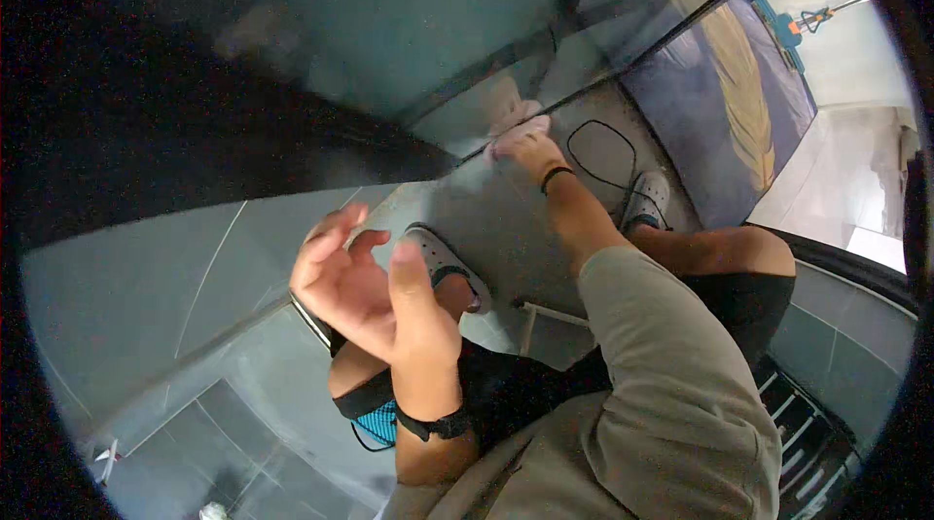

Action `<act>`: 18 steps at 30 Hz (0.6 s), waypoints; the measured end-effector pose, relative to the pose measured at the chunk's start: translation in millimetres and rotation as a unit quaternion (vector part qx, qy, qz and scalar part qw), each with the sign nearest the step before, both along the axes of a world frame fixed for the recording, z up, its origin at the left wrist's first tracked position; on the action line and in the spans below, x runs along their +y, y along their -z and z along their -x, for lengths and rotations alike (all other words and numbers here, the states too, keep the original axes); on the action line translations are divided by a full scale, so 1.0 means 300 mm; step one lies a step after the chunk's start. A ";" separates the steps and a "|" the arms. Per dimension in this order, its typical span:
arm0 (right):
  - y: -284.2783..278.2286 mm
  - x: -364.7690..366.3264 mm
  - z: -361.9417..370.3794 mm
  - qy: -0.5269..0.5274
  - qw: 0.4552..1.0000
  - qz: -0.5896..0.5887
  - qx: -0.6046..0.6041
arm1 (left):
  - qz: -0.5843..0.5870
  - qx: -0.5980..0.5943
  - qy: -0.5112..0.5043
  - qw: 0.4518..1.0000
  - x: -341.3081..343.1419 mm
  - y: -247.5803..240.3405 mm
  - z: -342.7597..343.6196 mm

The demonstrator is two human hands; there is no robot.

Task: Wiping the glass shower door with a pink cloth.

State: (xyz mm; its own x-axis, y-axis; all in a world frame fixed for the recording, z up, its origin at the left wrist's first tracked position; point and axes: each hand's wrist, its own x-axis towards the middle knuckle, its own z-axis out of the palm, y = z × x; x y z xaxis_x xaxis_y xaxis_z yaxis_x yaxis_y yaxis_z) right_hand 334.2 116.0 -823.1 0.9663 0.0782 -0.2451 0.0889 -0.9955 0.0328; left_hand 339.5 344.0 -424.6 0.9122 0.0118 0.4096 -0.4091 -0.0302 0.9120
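Cloth (508,139), pale pink and bunched, sits in the right hand (533,157) at the bottom edge of a dark glass panel (467,34), close to the floor (516,228). Fingers cover much of it, so its full shape is hard to make out; that grip is pressed together on it. The left hand (375,296) hangs in the air, its grip spread, fingers loosely curled, partly hiding a grey shoe (455,267). The view's top edge cuts off the panel.
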 end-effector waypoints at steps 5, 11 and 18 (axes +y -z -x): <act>0.106 -0.178 0.084 0.185 0.966 -0.012 -0.179 | -0.024 0.027 0.000 0.999 0.009 0.010 0.034; -0.141 -0.512 -0.115 0.527 0.628 -0.396 -0.413 | -0.072 0.033 0.017 0.997 -0.028 0.030 0.037; -0.723 -1.116 0.017 0.326 0.673 -0.077 -0.660 | -0.027 -0.008 0.091 0.995 -0.069 -0.011 0.060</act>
State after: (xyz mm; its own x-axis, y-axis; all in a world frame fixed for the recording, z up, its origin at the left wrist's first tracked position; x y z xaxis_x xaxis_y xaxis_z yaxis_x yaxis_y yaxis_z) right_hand 329.2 -218.7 -606.2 0.1755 -0.5420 0.8218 -0.3739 -0.8089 -0.4537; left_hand 321.6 323.4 -421.3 0.8904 -0.1752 0.4201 -0.4272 -0.0031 0.9041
